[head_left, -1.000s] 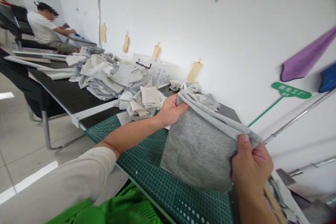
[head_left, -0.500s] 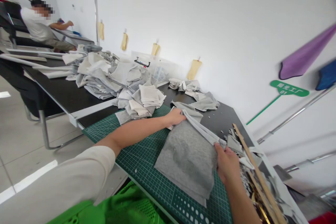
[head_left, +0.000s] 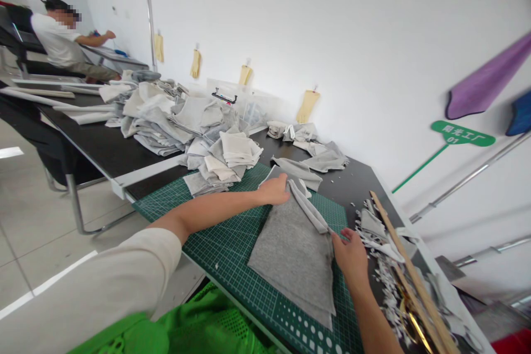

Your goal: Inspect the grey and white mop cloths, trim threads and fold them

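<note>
Left grip (head_left: 274, 189) rests atop a grey knit fabric panel (head_left: 290, 263) on a green cutting mat (head_left: 219, 232), its hold unclear; right grip (head_left: 352, 259) sits open at the panel's edge.

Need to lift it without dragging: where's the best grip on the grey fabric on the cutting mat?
Probably the folded band along the upper edge of the grey fabric, pinched from the right, beside the right hand. The band stands up as a thick ridge, while the rest lies flat on the cutting mat, hard to get under.
</note>
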### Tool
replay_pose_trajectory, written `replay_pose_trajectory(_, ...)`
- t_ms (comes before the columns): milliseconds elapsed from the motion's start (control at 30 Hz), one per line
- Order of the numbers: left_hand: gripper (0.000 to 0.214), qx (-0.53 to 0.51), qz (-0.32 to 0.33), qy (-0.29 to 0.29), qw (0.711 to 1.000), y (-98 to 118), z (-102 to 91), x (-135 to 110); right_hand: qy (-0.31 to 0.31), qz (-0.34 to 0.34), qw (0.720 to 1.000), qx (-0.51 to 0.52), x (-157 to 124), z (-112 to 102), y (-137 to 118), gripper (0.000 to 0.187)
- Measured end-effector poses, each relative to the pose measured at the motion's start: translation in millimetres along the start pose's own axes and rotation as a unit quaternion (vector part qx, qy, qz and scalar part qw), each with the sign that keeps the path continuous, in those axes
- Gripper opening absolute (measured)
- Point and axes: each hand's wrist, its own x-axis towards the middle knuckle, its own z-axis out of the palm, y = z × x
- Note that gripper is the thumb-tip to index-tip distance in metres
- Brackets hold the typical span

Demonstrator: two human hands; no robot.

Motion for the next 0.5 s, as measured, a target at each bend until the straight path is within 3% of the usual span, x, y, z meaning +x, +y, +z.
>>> replay_pose_trajectory(167, 0.037, 0.094, 0.155, 0.041, 0.983, 8.3, -9.3, -20.8, -0.051, -0.155, 0.986, -0.039, -12.7, 4.7, -10.9, 0.049)
replay_pose_trajectory(267, 0.032, 0.140, 0.259, 0.021, 0.955, -0.6, -5.3, -32.2, -0.085, -0.271, 0.956, -0.072, -21.8, 9.9, -18.8, 0.037)
replay_pose_trajectory(367, 0.028, 0.150, 0.292, -0.013, 0.944, -17.2, 1.4, -36.6, -0.122, -0.366, 0.913, -0.133, -28.5, 15.6, -28.2, 0.035)
replay_pose_trajectory(500, 0.023, 0.129, 0.299, -0.063, 0.943, -35.8, 6.2, -35.2, -0.172, -0.382, 0.889, -0.185, -33.3, 25.3, -48.9, 0.040)
